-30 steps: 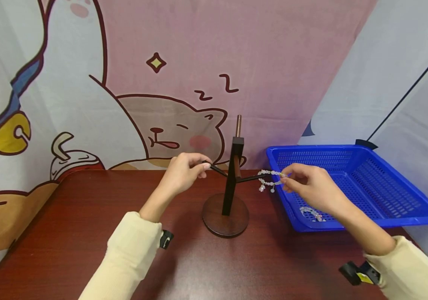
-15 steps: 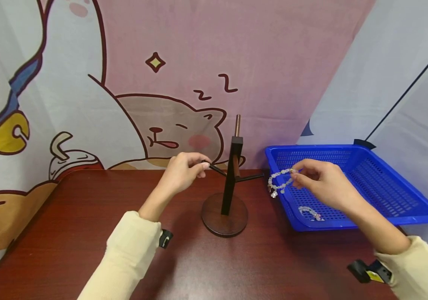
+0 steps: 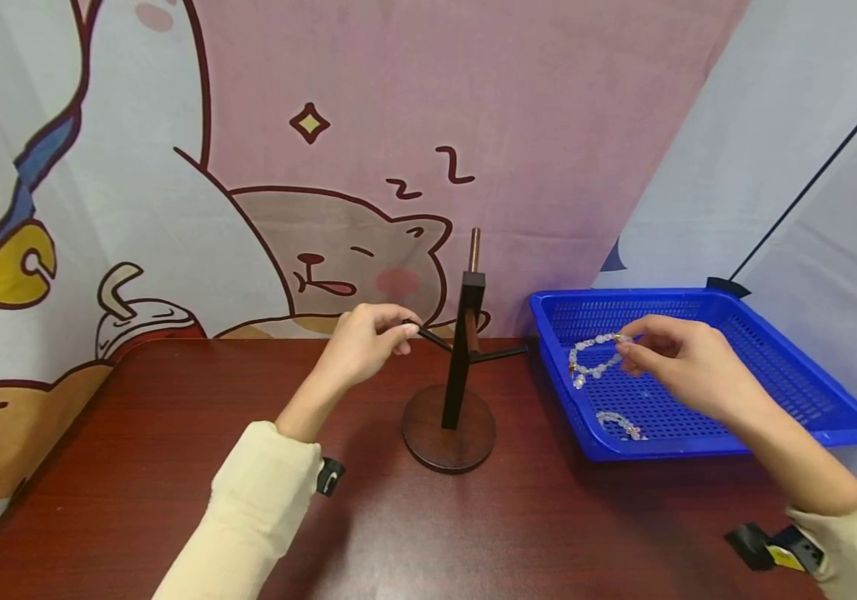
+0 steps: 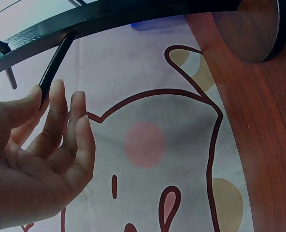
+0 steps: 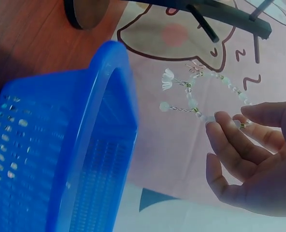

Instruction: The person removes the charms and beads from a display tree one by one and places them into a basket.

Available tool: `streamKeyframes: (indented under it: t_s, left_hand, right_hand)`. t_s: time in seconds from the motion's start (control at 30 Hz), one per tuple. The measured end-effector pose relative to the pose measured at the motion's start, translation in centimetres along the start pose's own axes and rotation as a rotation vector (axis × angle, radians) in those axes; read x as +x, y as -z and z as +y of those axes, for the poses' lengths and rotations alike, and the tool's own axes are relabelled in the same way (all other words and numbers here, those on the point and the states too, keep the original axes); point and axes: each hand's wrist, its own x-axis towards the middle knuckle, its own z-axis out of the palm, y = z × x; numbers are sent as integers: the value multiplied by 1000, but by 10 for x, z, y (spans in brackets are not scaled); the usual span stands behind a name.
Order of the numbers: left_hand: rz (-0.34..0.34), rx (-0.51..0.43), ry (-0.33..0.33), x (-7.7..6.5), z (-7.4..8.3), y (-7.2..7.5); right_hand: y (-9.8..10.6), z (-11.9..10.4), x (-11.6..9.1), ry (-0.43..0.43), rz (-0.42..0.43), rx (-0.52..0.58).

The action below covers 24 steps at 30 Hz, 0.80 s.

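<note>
A dark wooden stand (image 3: 455, 367) with a round base and several side pegs stands upright on the table. My left hand (image 3: 369, 343) pinches the end of its left peg (image 4: 54, 65) between thumb and fingers. On the other side, the right peg (image 3: 499, 355) carries nothing. My right hand (image 3: 679, 360) pinches a beaded bracelet (image 5: 195, 99) of pale clear beads with small dangling charms, held over the blue basket (image 3: 789, 442). A second pale beaded bracelet (image 3: 618, 423) lies inside the basket, near its front left corner.
The basket sits at the right of the brown table (image 3: 196, 467), its near rim facing me. Behind the table hangs a printed cloth (image 3: 548, 142) with cartoon animals. A thin upper rod (image 3: 475, 248) rises from the stand's top.
My right hand has drawn the bracelet away from the right peg's tip, moving right until it is over the basket. The left hand keeps its hold on the left peg.
</note>
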Motion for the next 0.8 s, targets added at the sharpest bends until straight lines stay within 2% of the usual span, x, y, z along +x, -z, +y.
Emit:
streamKeyframes:
  t_s: [0.47, 0.8]
  left_hand:
    - [3, -4, -6, -1, 1, -1]
    - [3, -12, 5, -1, 0, 0]
  right_hand:
    - [9, 28, -16, -45, -2, -56]
    - [0, 46, -28, -65, -43, -56]
